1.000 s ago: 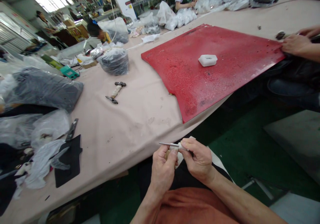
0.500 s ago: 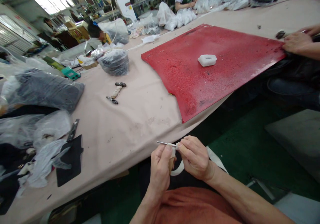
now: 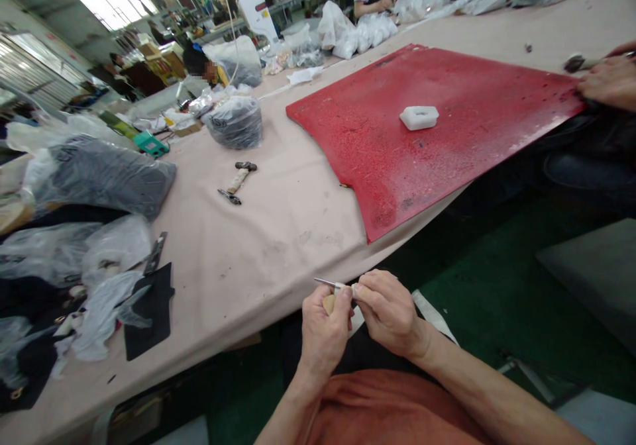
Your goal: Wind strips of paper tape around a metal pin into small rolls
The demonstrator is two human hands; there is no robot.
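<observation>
Both my hands meet just below the near edge of the long table [image 3: 278, 233], over my lap. My left hand [image 3: 322, 332] is closed around a small tan piece with white tape on it. My right hand [image 3: 387, 312] pinches a thin metal tool [image 3: 330, 283] whose point sticks out to the left above my left thumb. A white strip [image 3: 432, 312] trails from my hands to the right over my dark trousers. What exactly the tool's handle is stays hidden by my fingers.
A red cutting board [image 3: 447, 127] lies on the table with a white block [image 3: 420, 117] on it. A small hammer [image 3: 237, 181] rests mid-table. Plastic bags of dark goods [image 3: 99, 180] crowd the left. Another person's hand [image 3: 609, 81] rests at the board's right end. Several people work further back.
My hands have stayed together at the table edge, shifting slightly; the loop of white strip under them has been drawn up tighter against the tool. The view has tilted a little.
</observation>
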